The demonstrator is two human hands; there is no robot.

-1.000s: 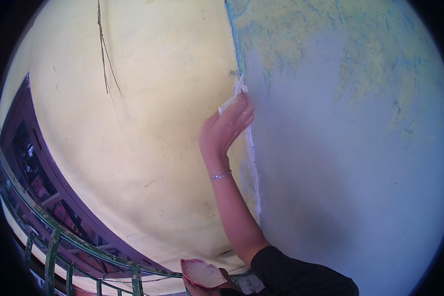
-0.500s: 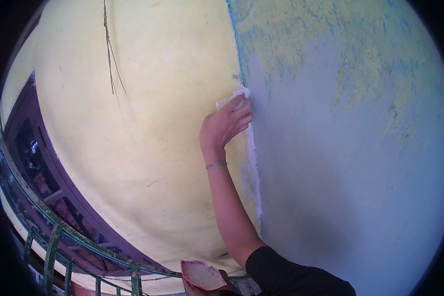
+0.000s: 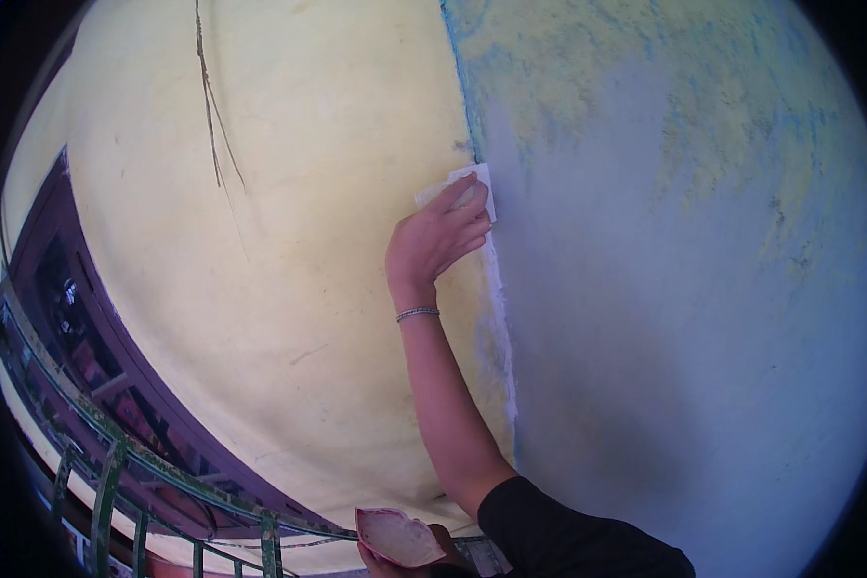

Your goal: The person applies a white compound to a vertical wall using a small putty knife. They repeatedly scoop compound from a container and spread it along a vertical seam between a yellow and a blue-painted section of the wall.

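Gripping a pale flat spreader (image 3: 484,173) at the near-vertical wall seam (image 3: 498,289) in pinched fingers of the nearer right hand (image 3: 433,239), up and right from the wrist. Well below, cupping a red-edged container (image 3: 360,528) of white paste (image 3: 398,538) in the left hand (image 3: 380,566).

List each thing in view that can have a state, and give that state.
Right hand: gripping the flat pale piece.
Flat pale piece: held, partly covered by fingers.
Left hand: holding the red-rimmed container, partly out of view.
Red-rimmed container: open, pale material inside.
Yellow wall: marked with dark lines.
Bluish wall: patchy above, more even below.
Green railing: paint worn.
Bracelet: worn on right wrist.
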